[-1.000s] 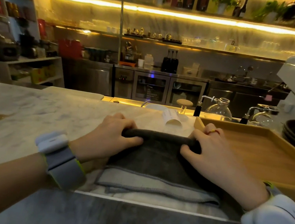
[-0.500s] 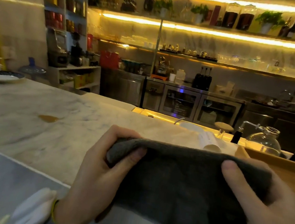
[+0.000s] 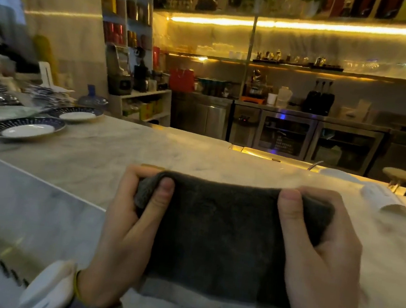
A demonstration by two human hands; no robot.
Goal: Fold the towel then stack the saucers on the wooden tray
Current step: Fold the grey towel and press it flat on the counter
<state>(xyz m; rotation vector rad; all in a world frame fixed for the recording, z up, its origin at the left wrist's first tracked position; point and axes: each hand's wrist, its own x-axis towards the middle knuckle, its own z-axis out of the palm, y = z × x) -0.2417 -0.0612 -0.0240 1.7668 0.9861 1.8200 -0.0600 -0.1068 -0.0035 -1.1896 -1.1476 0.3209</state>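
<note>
Marble counter [image 3: 70, 161], rolled paper [image 3: 385, 200] far right, blue-capped water jug [image 3: 92, 97], steel under-counter fridges [image 3: 303, 136] behind

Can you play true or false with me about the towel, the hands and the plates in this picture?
1. Both hands hold the dark grey towel. True: the left hand and the right hand each pinch a top corner with the thumb in front.
2. The towel lies flat on the counter. False: its top edge is lifted up between the hands.
3. Two saucers with dark blue rims sit on the marble counter at the far left. True.
4. One saucer is in the left hand. False: that hand holds only the towel.
5. A rolled white paper lies on the counter to the right. True.
</note>
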